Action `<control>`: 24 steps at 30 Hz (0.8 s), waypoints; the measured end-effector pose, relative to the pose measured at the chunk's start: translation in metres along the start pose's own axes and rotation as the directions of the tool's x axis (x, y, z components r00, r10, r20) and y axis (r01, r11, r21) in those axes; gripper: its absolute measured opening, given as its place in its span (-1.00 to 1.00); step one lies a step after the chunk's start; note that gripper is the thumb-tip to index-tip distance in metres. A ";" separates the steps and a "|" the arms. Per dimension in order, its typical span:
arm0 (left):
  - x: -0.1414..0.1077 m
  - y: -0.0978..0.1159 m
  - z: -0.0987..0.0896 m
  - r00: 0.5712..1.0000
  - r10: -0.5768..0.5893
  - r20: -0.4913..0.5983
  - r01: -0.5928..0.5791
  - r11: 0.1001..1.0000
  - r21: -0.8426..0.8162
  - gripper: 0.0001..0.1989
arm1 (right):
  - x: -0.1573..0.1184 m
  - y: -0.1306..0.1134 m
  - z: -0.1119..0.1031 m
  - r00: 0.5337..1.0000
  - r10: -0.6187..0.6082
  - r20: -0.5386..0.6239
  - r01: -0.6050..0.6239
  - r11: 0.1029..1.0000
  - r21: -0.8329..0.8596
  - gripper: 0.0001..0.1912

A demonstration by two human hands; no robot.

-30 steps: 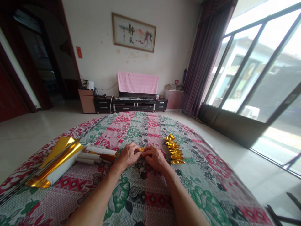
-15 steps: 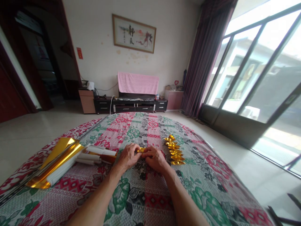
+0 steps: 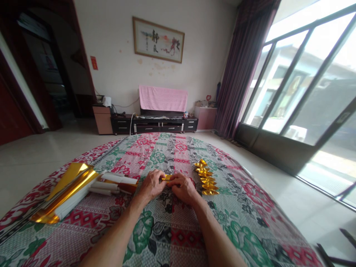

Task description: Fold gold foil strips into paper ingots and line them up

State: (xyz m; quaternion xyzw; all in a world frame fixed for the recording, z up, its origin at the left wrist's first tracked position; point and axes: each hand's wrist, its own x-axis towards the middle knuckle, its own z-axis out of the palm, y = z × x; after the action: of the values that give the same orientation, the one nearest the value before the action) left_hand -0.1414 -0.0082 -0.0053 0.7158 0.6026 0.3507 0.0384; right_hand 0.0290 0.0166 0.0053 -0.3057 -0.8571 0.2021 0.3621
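While the left hand [image 3: 152,184] closes its grip on one end of a small gold foil piece [image 3: 167,177], the right hand [image 3: 183,186] closes its grip on the other, over the middle of the cloth-covered worktop [image 3: 158,157]. To the right, folded gold foil shapes [image 3: 209,182] lie in a row, close together. To the left lie a bent gold foil sheet [image 3: 69,183] and white rolls [image 3: 104,186], near the left hand. Beyond, the black TV cabinet [image 3: 158,122] has its drawers [image 3: 144,128] shut, their contents hidden; a small figurine [image 3: 186,114] stands on top, beside a pink cloth [image 3: 163,97] draped over a dark object.
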 end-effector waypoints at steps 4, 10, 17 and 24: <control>-0.001 0.000 -0.001 1.000 0.015 0.008 -0.015 1.000 -0.004 -0.95 | 0.000 0.000 0.000 1.000 -0.005 -0.006 0.005 1.000 0.003 -0.64; -0.001 -0.001 0.000 1.000 0.024 0.019 -0.024 1.000 0.005 -0.92 | 0.000 -0.001 0.001 1.000 -0.008 -0.003 0.008 1.000 0.003 -0.65; -0.001 -0.001 0.000 0.999 0.035 0.011 -0.034 0.999 -0.010 -0.89 | 0.001 0.001 0.001 1.000 -0.016 -0.005 0.016 1.000 -0.012 -0.66; -0.002 -0.001 0.000 0.999 0.032 0.014 -0.032 0.999 0.013 -0.89 | 0.000 0.001 0.001 1.000 -0.028 -0.011 0.028 1.000 -0.008 -0.65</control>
State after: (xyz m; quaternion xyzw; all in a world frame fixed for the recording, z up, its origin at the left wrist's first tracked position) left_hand -0.1422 -0.0096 -0.0061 0.7281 0.5929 0.3426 0.0322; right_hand 0.0283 0.0171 0.0046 -0.2962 -0.8601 0.1921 0.3682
